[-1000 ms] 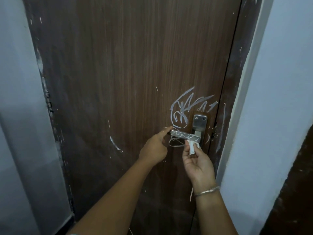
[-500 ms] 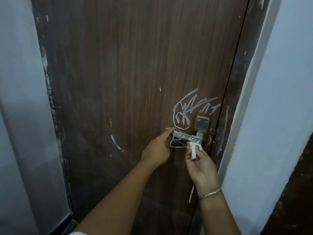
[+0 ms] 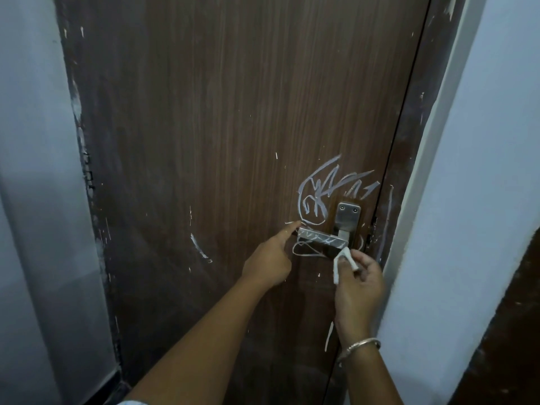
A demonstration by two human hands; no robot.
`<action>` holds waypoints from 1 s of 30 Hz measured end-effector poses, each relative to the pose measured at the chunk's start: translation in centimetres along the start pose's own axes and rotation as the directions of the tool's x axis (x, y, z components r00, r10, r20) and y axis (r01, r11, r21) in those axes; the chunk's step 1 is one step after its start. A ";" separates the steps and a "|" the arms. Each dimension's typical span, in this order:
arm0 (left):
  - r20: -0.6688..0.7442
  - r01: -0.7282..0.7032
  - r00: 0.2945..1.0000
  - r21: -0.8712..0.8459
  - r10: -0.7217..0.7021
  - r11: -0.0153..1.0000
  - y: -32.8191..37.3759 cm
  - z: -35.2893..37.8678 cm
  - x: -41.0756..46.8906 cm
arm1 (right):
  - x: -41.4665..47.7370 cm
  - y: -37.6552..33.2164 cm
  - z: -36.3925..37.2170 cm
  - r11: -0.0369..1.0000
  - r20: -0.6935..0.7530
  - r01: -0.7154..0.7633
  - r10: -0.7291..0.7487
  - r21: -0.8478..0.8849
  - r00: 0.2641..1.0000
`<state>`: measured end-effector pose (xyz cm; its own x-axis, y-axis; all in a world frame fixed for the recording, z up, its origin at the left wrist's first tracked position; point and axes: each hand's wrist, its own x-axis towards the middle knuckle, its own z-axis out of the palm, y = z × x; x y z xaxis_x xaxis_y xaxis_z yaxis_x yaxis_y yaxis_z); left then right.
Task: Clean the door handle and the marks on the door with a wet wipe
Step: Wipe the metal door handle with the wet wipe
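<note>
Brown door (image 3: 233, 127) filling centre of frame, metal handle (image 3: 321, 238) sitting lower right of centre. Left hand (image 3: 268, 263) pointing, index fingertip touching handle's left end, other fingers curling in, holding nothing. Right hand (image 3: 361, 283) pinching folded wet wipe (image 3: 340, 263) between thumb and fingers, wipe's top touching handle's right end. White scribble marks (image 3: 327, 190) showing above handle, more looping just below. Bracelet (image 3: 359, 347) circling right wrist.

A home doorway, it seems: a dark brown wood-grain door (image 3: 233, 141) scribbled with white chalk marks (image 3: 324, 191), set between plain pale blue-white painted walls (image 3: 482, 171).
</note>
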<state>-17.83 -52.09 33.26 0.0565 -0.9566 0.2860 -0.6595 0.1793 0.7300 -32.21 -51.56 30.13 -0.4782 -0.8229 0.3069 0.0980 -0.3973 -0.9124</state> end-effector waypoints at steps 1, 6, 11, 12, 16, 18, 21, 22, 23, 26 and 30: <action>0.004 0.002 1.000 0.011 -0.002 1.000 -0.1 0.0 0.1 | -0.1 -0.2 -0.1 0.990 -0.010 0.120 -0.121 -0.075 0.993; 0.012 -0.005 1.000 0.031 0.004 1.000 -0.4 0.1 0.4 | 0.5 -0.7 0.0 0.771 0.088 0.498 -0.508 -0.397 0.857; 0.005 -0.007 1.000 0.052 0.006 0.999 -0.6 0.0 0.6 | 0.7 -0.2 0.0 0.709 0.125 0.533 -0.543 -0.463 0.831; 0.004 -0.012 1.000 0.052 0.011 0.999 -0.7 0.1 0.6 | 1.0 -0.1 0.0 0.723 0.103 0.525 -0.541 -0.449 0.835; -0.001 -0.023 1.000 0.043 0.023 0.999 -0.8 0.2 0.6 | 2.3 -0.1 0.0 0.716 0.070 0.550 -0.581 -0.431 0.811; -0.005 -0.027 1.000 0.027 0.027 0.999 -0.9 0.4 0.7 | 2.7 0.2 -0.1 0.691 0.104 0.573 -0.595 -0.441 0.797; -0.013 -0.029 1.000 0.011 0.029 1.000 -1.0 0.6 0.7 | 2.5 0.8 -0.6 0.651 0.159 0.598 -0.604 -0.467 0.781; -0.013 -0.027 1.000 0.010 0.027 1.000 -1.0 0.6 0.7 | 2.4 1.0 -0.8 0.649 0.167 0.598 -0.600 -0.471 0.782; -0.013 -0.026 1.000 0.012 0.026 1.000 -1.0 0.6 0.7 | 2.3 1.0 -0.9 0.653 0.169 0.595 -0.595 -0.469 0.786; -0.009 -0.023 1.000 0.024 0.023 0.999 -0.8 0.5 0.6 | 2.1 0.4 -0.5 0.626 0.186 0.619 -0.616 -0.474 0.765; -0.006 -0.012 1.000 0.051 0.013 0.999 -0.6 0.4 0.4 | 1.5 -0.3 0.7 0.608 0.240 0.641 -0.611 -0.469 0.754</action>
<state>-17.67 -52.68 32.69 0.0525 -0.9529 0.2988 -0.6977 0.1791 0.6936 -32.37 -52.99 31.08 -0.2111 -0.4756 0.8539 -0.6562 -0.5786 -0.4845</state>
